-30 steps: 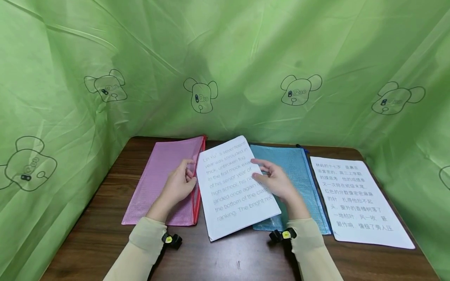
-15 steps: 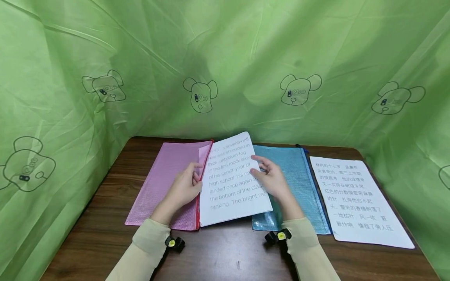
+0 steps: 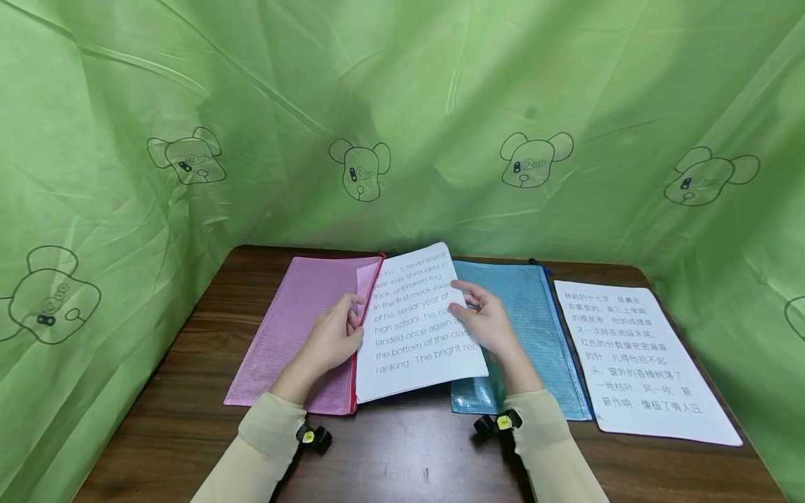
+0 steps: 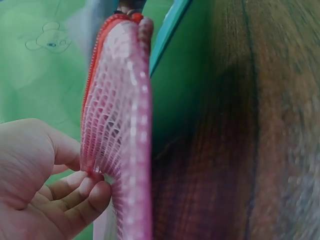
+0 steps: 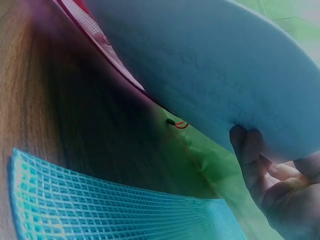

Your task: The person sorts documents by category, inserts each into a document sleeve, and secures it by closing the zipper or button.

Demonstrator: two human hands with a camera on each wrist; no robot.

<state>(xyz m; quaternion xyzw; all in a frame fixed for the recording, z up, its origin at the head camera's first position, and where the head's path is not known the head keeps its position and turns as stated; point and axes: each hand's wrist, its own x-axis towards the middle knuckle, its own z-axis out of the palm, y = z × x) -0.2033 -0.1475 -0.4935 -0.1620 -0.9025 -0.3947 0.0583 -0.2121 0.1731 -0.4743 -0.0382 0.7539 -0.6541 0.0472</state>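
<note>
My left hand (image 3: 328, 339) pinches the upper layer of a pink mesh zipper pouch (image 3: 277, 335) at its red-zippered right edge, lifting that edge off the table. In my right hand (image 3: 490, 325) is a stack of white printed paper sheets (image 3: 415, 321), gripped at its right side with the thumb on top and fingers beneath. The stack's left edge sits at the pouch's mouth, and its upper left corner shows through the pink mesh. In the left wrist view, thumb and fingertips squeeze the pouch (image 4: 115, 100) edge. The right wrist view shows the fingers under the paper (image 5: 215, 75).
A blue mesh zipper pouch (image 3: 528, 335) lies to the right, partly under the paper stack and right hand. Further right lies a white sheet with Chinese text (image 3: 641, 363). The dark wooden table (image 3: 170, 419) is backed by a green curtain (image 3: 440, 84).
The paper stack has moved left and its left edge has entered the pink pouch's mouth. The left hand has raised the pouch's zippered edge and shifted it slightly right.
</note>
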